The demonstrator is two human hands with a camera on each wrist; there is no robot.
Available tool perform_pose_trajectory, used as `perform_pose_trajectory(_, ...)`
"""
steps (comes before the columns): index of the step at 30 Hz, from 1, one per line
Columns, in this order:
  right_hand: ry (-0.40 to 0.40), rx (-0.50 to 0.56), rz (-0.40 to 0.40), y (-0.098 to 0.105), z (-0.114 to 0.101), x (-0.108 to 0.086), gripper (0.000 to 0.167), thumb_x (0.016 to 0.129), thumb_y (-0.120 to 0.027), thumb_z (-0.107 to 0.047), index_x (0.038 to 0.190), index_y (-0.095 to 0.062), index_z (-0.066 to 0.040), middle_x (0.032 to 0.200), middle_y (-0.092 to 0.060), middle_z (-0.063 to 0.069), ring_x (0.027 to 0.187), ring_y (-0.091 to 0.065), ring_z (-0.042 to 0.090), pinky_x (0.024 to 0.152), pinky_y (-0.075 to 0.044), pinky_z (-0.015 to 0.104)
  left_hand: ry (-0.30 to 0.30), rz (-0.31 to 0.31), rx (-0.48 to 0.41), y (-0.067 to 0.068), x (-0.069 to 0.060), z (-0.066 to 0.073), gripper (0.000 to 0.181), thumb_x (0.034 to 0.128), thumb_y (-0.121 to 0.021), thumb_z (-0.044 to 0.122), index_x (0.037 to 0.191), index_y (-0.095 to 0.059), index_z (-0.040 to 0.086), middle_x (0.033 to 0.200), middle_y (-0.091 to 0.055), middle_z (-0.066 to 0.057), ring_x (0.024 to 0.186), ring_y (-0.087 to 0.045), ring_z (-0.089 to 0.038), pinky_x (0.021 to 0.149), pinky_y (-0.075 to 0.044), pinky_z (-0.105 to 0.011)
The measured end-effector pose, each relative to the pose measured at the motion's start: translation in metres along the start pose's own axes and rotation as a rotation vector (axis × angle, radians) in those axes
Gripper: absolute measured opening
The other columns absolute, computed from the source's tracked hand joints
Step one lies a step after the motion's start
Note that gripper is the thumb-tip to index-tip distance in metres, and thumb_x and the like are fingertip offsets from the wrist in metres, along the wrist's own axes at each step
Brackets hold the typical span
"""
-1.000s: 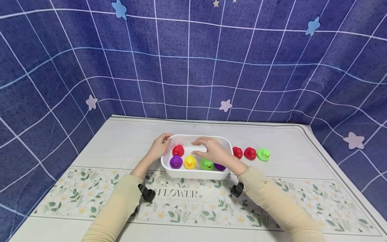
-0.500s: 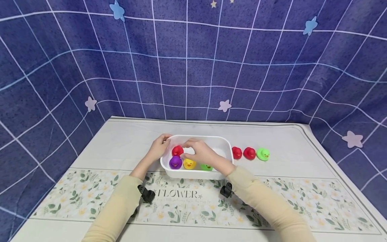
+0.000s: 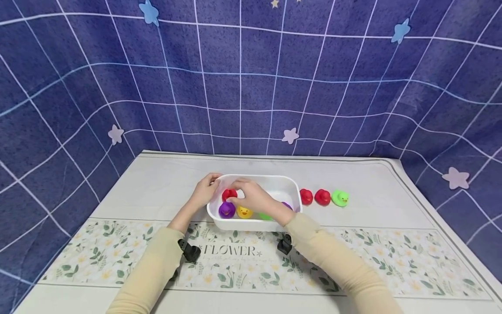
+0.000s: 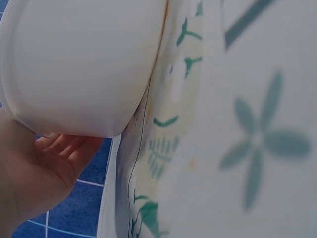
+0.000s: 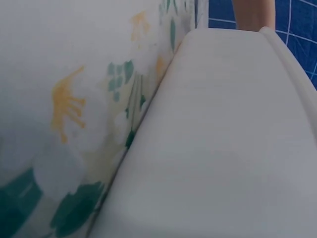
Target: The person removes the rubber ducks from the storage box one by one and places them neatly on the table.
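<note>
A white plastic bin [image 3: 251, 224] holds several rubber ducks. My left hand [image 3: 204, 192] grips its left end; the left wrist view shows the thumb side at the rim and the fingers [image 4: 64, 148] along the outside. Inside the bin my right hand [image 3: 252, 196] has thumb and fingers around a red rubber duck [image 3: 228, 195], which sits on the bin floor. Below that duck are a purple duck [image 3: 226, 210] and a yellow duck [image 3: 245, 212]. My right hand and wrist partly cover a green duck [image 3: 265, 216] and another purple duck [image 3: 287, 205].
To the right of the bin, two red ducks, one nearer [image 3: 306, 197] and one farther [image 3: 323, 197], stand in a row with a green duck [image 3: 340, 198]. A flower-printed cloth [image 3: 376, 261] covers the table. Behind it hangs a blue curtain [image 3: 259, 96] with stars.
My right hand has moved left inside the bin, from above its middle to the red duck. My left hand has stayed at the bin's left end.
</note>
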State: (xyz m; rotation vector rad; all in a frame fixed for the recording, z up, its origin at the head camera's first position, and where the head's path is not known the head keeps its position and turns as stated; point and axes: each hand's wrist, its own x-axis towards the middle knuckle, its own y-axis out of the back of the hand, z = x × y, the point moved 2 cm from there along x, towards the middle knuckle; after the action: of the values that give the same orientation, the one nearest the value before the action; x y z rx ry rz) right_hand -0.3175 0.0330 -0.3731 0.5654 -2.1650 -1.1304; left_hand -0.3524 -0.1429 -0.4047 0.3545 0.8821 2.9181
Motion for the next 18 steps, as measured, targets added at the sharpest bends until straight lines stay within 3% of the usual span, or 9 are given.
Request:
perform_pose_trajectory(7, -0.040, -0.064, -0.026, -0.006, 0.001, -0.001, 0.034, 0.087, -0.067, -0.024, 0.115, -0.063, -0.004, 0.115, -0.063, 0.007, 0.111, -0.056, 0.020, 0.099, -0.046, 0.032, -0.009, 0.004, 0.001, 0.000, -0.001, -0.001, 0.032, 0.0979, -0.043, 0.012, 0.125, -0.051, -0.003, 0.124, -0.057, -0.025, 0.116, -0.054, -0.037, 0.100, -0.043, -0.046)
perform_pose_trajectory(14, -0.078, -0.029, -0.015, -0.009, 0.000, -0.003, 0.038, 0.090, -0.064, -0.023, 0.120, -0.060, -0.001, 0.120, -0.058, 0.010, 0.112, -0.056, 0.023, 0.099, -0.046, 0.034, -0.003, 0.002, 0.002, 0.000, -0.001, -0.001, 0.033, 0.0979, -0.043, 0.012, 0.126, -0.051, -0.003, 0.124, -0.057, -0.025, 0.115, -0.054, -0.037, 0.101, -0.043, -0.046)
perform_pose_trajectory(18, -0.069, -0.012, -0.039, -0.011, 0.003, -0.002, 0.038, 0.096, -0.054, -0.020, 0.128, -0.054, 0.001, 0.129, -0.053, 0.015, 0.122, -0.050, 0.026, 0.106, -0.040, 0.037, 0.004, 0.003, 0.002, 0.001, 0.000, 0.000, 0.032, 0.0982, -0.044, 0.012, 0.126, -0.051, -0.003, 0.124, -0.057, -0.024, 0.116, -0.054, -0.036, 0.101, -0.043, -0.045)
